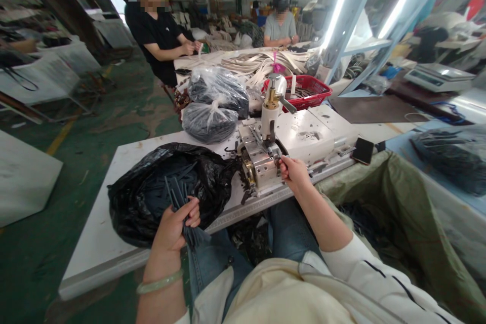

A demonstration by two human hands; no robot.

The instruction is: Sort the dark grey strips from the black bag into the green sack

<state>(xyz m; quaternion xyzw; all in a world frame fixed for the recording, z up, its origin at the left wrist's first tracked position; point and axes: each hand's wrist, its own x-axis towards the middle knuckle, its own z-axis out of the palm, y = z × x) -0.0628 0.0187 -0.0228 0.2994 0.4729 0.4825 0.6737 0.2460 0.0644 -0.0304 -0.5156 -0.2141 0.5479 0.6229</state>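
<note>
My left hand [178, 221] is closed round a bundle of dark blue-grey strips [178, 193], their ends sticking out above and below the fist. Behind it, an open black plastic bag [131, 212] on the table holds many more such strips [154, 190]. My right hand [293, 174] is at the front of a white and metal machine [261, 164], fingers pinched together close to the presser area. What those fingers hold, if anything, is too small to make out. Dark scraps [248, 195] lie along the machine's base.
Knotted clear bags [212, 120] of dark pieces stand behind the black bag. A red basket [312, 92] is behind the machine, a black phone [363, 151] to its right. Green cloth [402, 182] hangs at my right. Two people [152, 30] work across the table.
</note>
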